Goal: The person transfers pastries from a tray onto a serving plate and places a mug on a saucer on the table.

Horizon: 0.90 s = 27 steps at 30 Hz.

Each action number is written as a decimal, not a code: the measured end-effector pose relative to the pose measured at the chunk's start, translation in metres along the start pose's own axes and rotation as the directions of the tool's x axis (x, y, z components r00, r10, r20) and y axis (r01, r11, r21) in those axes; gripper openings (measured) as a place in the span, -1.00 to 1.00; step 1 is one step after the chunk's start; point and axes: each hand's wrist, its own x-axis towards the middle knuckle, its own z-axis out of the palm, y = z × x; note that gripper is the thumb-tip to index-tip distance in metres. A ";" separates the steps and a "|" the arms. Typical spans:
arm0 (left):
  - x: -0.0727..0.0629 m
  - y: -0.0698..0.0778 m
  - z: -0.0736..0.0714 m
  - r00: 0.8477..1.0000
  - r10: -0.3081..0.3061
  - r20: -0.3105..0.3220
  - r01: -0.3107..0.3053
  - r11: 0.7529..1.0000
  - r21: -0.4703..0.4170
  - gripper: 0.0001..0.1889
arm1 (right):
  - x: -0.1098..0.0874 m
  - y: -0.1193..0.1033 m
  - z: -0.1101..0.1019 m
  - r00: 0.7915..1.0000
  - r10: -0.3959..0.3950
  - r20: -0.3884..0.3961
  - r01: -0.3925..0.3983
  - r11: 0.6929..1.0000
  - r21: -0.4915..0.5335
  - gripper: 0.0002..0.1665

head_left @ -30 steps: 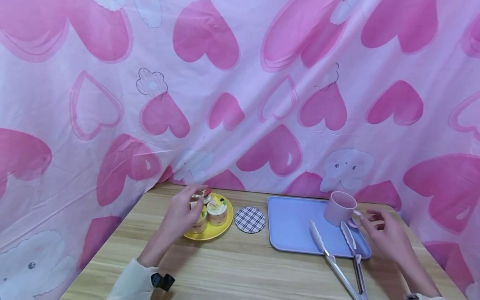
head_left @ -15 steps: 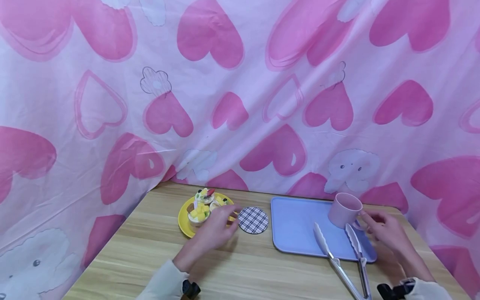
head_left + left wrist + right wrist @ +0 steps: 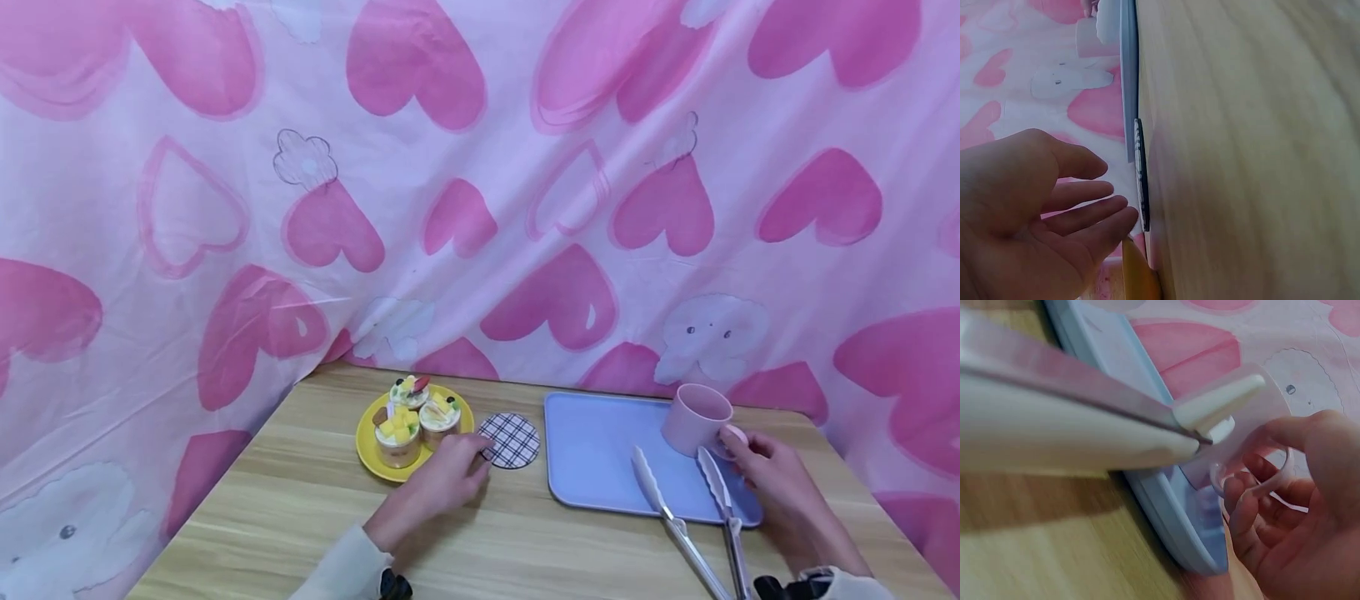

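At the back right of the blue tray (image 3: 592,467) stands a pink mug (image 3: 693,421). My right hand (image 3: 780,483) grips its handle; the right wrist view shows the thumb on top and the fingers curled around the handle (image 3: 1279,478). My left hand (image 3: 442,483) is at the near left edge of a round checked coaster (image 3: 512,439), fingers extended and loosely bent. In the left wrist view the left hand (image 3: 1035,212) holds nothing, its fingertips close to the coaster (image 3: 1141,175); whether they touch it I cannot tell.
Left of the coaster, a yellow plate (image 3: 367,450) carries 3 dessert cups (image 3: 397,446) topped with fruit. Metal tongs (image 3: 682,537) lie spread over the tray's front edge, close to the right hand. A pink heart-patterned cloth (image 3: 450,300) hangs behind the wooden table (image 3: 247,508).
My left hand has moved right and down, from over the dessert cups to the coaster's edge. My right hand has moved in from beside the mug and taken hold of its handle.
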 end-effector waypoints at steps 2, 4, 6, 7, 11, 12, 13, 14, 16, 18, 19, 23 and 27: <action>0.000 0.001 0.000 1.000 0.005 0.018 -0.005 1.000 -0.005 -0.84 | 0.000 0.000 0.000 1.000 0.020 0.005 -0.020 0.999 0.035 -0.03; -0.001 0.001 0.001 0.999 0.007 0.034 -0.007 1.000 -0.004 -0.91 | 0.000 0.000 -0.001 1.000 -0.002 -0.001 0.002 1.000 0.002 -0.02; -0.001 0.002 0.001 0.999 0.010 0.046 -0.010 1.000 0.008 -0.91 | 0.000 0.001 -0.002 1.000 -0.005 -0.002 0.005 1.000 0.004 0.01; -0.002 0.002 0.001 0.999 0.009 0.052 -0.010 1.000 0.015 -0.91 | 0.000 0.001 -0.002 1.000 -0.018 -0.012 0.018 1.000 -0.013 0.02; -0.003 0.003 0.001 0.997 0.031 0.068 -0.034 0.998 0.054 -0.85 | 0.000 0.000 -0.001 0.998 -0.035 -0.044 0.035 0.999 0.009 0.04; -0.003 0.003 0.001 0.997 0.036 0.072 -0.040 0.997 0.059 -0.80 | 0.000 -0.001 -0.001 0.998 -0.035 -0.055 0.036 0.999 0.016 0.04; -0.003 0.003 0.001 0.996 0.040 0.077 -0.045 0.997 0.062 -0.77 | 0.000 -0.001 0.000 0.997 -0.034 -0.064 0.035 0.999 0.027 0.03; -0.004 0.003 0.001 0.996 0.043 0.079 -0.048 0.997 0.061 -0.77 | 0.000 -0.001 0.002 0.997 -0.032 -0.074 0.035 0.999 0.038 0.02; -0.005 0.003 0.001 0.995 0.045 0.087 -0.051 0.997 0.060 -0.80 | 0.000 -0.002 0.004 0.995 -0.024 -0.100 0.029 0.998 0.048 0.00; -0.006 0.004 0.000 0.995 0.042 0.095 -0.048 0.997 0.057 -0.89 | 0.000 -0.002 0.005 0.994 -0.002 -0.112 0.009 0.998 0.065 0.00; -0.006 0.004 0.000 0.994 0.040 0.100 -0.046 0.997 0.058 -0.91 | 0.000 -0.003 0.006 0.993 0.016 -0.115 -0.006 0.996 0.084 -0.01; -0.009 0.005 -0.001 0.993 0.030 0.117 -0.038 0.997 0.069 -0.72 | -0.001 -0.007 0.007 0.991 0.049 -0.123 -0.040 0.996 0.077 0.01; -0.009 0.006 -0.001 0.991 0.022 0.132 -0.032 0.997 0.074 -0.67 | -0.003 -0.011 0.006 0.991 0.069 -0.112 -0.065 0.997 0.039 0.04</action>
